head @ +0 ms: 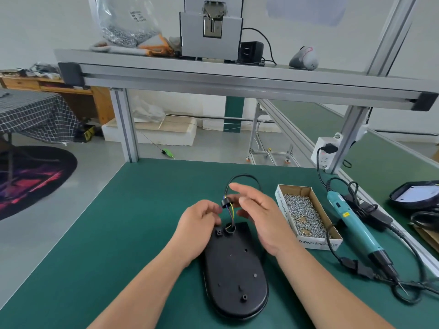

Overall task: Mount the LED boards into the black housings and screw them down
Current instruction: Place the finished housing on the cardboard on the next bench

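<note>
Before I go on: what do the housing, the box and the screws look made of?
Housing: seemingly black plastic, matte with a slight sheen, with moulded bosses standing on it. Box: cardboard, white and printed outside, raw brown inside. Screws: likely metal, going by the bright silvery glint.

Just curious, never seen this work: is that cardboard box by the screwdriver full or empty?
Partly full. The open box holds a layer of small silver screws, with its inner walls bare above them.
</note>
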A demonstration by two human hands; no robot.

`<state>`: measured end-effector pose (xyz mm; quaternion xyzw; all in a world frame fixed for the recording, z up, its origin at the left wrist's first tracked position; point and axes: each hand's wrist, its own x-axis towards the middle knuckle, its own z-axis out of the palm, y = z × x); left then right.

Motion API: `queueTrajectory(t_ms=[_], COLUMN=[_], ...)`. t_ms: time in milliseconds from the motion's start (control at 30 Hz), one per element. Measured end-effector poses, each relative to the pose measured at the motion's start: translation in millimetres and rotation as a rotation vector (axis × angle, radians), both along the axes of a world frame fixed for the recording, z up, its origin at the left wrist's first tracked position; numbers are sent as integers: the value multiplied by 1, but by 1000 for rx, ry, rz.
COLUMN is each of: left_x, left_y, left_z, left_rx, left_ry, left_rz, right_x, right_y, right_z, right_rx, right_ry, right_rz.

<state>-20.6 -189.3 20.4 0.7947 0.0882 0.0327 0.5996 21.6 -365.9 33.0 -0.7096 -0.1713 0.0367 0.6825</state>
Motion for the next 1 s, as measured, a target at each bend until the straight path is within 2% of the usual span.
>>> queueTrajectory(t_ms=[100, 233, 400, 633, 800, 1000], left_x=[-6, -12, -16, -17, -14, -14], left_y=[-5, -6, -16, -25, -23, -22], left_z=[4, 10, 15, 13, 6, 2], left_rx=[-35, -174, -217, -158, -15, 133], left_ry=[-29, -215, -319, -337, -328, -316], left_rz=[-85, -152, -198, -302, -284, -298], right_x=[0, -1, -6, -13, -19, -22], right_y=[-2, -1, -1, -7, -5, -6], right_z=[-3, 3, 10, 15, 8, 0], right_rx=[50, 98, 193, 340, 244, 213], right_ry=[-41, -78, -66, -59, -204, -222], right_rz=[-18, -74, 31, 110, -26, -142])
